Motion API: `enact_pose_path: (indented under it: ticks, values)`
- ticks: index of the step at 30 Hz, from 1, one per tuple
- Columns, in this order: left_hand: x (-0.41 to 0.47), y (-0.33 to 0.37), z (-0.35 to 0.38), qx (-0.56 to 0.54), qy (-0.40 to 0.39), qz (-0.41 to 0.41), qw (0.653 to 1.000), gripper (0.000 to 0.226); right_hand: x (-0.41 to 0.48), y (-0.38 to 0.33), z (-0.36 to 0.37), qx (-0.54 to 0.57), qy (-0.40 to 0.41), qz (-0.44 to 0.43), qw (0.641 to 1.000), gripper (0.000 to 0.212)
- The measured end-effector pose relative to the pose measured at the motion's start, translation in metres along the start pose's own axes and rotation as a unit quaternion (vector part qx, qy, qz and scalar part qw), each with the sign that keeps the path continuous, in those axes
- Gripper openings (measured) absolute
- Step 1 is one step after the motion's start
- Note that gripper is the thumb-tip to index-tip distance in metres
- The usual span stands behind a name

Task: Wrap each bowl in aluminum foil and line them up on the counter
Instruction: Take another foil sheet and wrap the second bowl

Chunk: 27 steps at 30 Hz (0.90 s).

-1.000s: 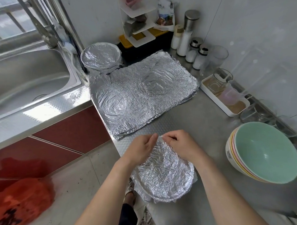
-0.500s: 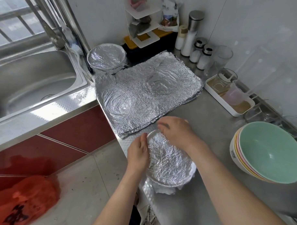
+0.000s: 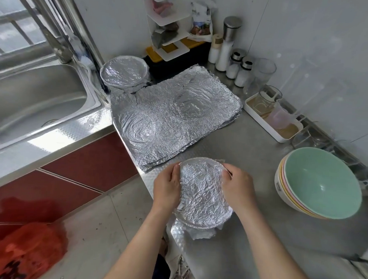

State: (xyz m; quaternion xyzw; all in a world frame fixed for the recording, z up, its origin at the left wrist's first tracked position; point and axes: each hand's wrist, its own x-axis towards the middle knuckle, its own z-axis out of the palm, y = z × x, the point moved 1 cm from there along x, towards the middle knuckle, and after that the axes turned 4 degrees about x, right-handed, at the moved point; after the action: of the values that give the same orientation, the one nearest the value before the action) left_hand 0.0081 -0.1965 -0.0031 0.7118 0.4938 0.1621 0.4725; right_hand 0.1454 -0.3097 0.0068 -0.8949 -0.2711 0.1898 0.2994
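Fingers [image 3: 176,174] curled on both sides now: left hand [image 3: 167,185] and right hand [image 3: 239,188] clasp the foil-covered bowl [image 3: 202,194] at the near edge of the worktop [image 3: 261,163], likely pressing foil snug under its rim.

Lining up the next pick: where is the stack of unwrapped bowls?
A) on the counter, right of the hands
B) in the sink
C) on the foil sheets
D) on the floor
A: the bowl stack sits on the counter, right of the right hand, which holds the wrapped bowl.
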Motion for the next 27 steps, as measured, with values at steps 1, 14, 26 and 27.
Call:
enact_pose_path:
  ticks: [1, 14, 26, 27]
  values:
    - [-0.003, -0.001, 0.001, -0.006, 0.021, -0.010, 1.000, 0.031, 0.002, -0.004, 0.001, -0.006, -0.001, -0.003, 1.000, 0.024]
    - [-0.022, 0.017, -0.021, 0.077, 0.034, -0.048, 0.995, 0.039, 0.028, -0.043, -0.014, -0.047, -0.062, -0.075, 0.994, 0.037]
    - [-0.006, 0.018, -0.007, 0.202, -0.026, 0.065, 0.977, 0.025, 0.026, -0.022, -0.003, -0.050, -0.052, -0.058, 0.996, 0.022]
    - [-0.009, 0.018, -0.008, 0.189, -0.029, 0.050, 0.980, 0.024, 0.028, -0.024, -0.002, -0.052, -0.063, -0.070, 0.994, 0.021]
